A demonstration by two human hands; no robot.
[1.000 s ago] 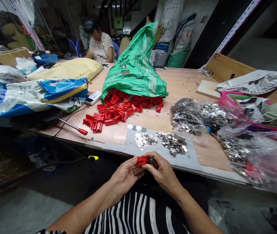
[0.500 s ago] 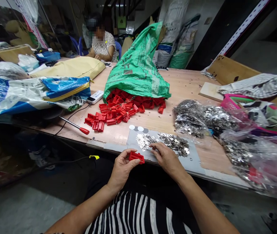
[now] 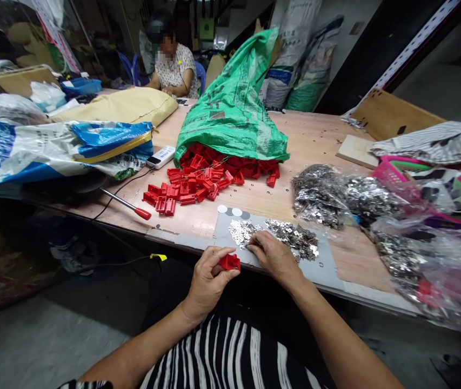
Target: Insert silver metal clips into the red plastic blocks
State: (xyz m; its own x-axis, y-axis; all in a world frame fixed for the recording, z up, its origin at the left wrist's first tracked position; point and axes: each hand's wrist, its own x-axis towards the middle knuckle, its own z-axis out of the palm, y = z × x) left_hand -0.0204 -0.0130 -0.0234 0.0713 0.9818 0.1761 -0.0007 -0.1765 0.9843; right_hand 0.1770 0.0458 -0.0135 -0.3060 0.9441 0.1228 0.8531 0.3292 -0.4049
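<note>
My left hand point(image 3: 209, 276) grips a red plastic housing point(image 3: 229, 262) between thumb and fingers, just off the table's front edge. My right hand point(image 3: 273, 255) is at the near side of a heap of small shiny metal plates point(image 3: 240, 232), its fingertips bent down and pressed together. Whatever is between those fingertips is too small or hidden to make out. Beside that heap lies a second, darker heap of small metal parts point(image 3: 295, 237). Both heaps rest on a grey mat point(image 3: 329, 265).
Red housings point(image 3: 185, 186) spill from a green woven sack point(image 3: 230, 124). A red-handled metal rod point(image 3: 143, 213) sticks out at the left. Clear bags of metal parts point(image 3: 319, 194) and a pink basket point(image 3: 388, 172) stand right. A co-worker point(image 3: 177, 67) sits across the table.
My left hand has turned the red housing so that its end faces more toward the right hand. My right hand's fingers have closed and dipped at the plates.
</note>
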